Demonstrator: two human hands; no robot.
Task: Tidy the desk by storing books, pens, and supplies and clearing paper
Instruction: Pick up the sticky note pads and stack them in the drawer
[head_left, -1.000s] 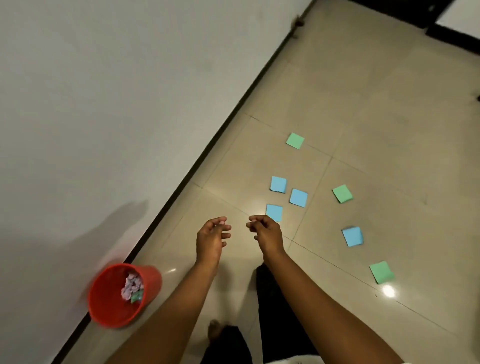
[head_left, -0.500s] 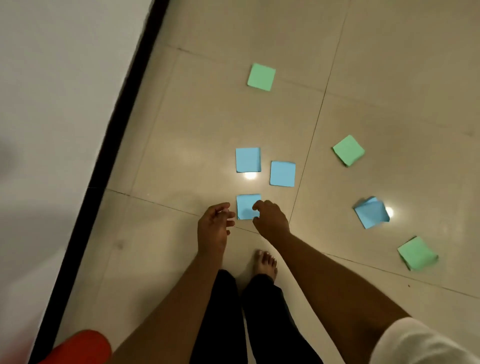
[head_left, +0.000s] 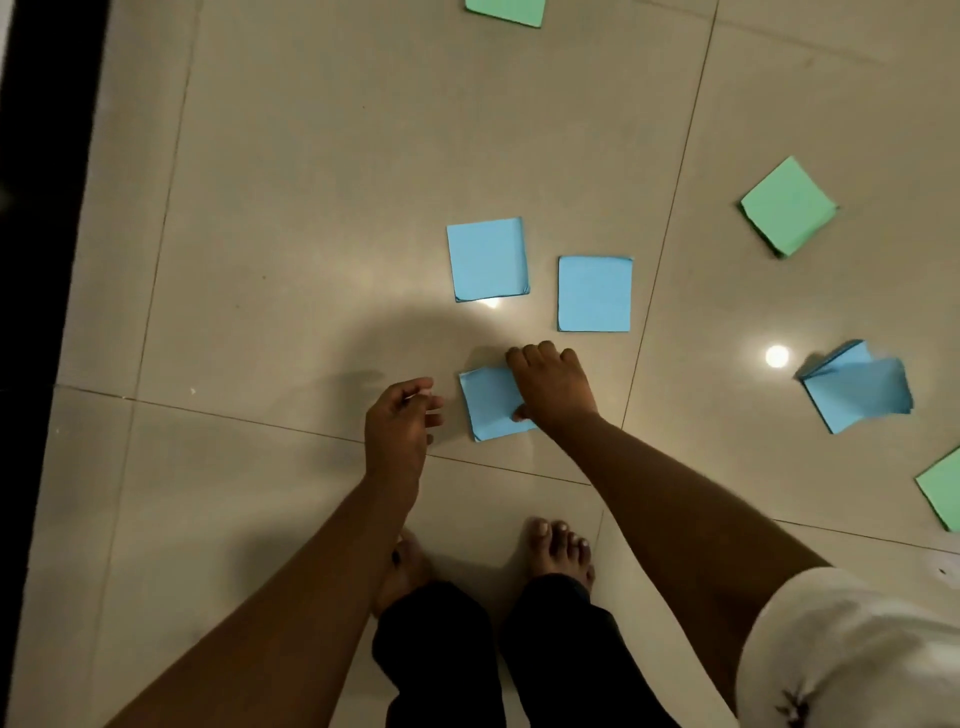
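Several square paper notes lie on the beige tiled floor (head_left: 285, 208). My right hand (head_left: 553, 387) rests on the nearest blue note (head_left: 488, 405), fingers curled over its far right corner and thumb pressed on its face. My left hand (head_left: 400, 421) hovers just left of that note with loosely curled fingers and holds nothing. Two more blue notes (head_left: 487, 259) (head_left: 595, 293) lie flat just beyond. A bent blue note (head_left: 857, 389) sits further right.
Green notes lie at the right (head_left: 787, 205), the right edge (head_left: 943, 493) and the top edge (head_left: 506, 8). A black skirting strip (head_left: 36, 260) runs down the left side. My bare feet (head_left: 558, 551) stand just behind my hands.
The view has dropped close to the floor and the red bin has left the frame. My right hand went from above the nearest blue note down onto it; my left hand stayed beside it.
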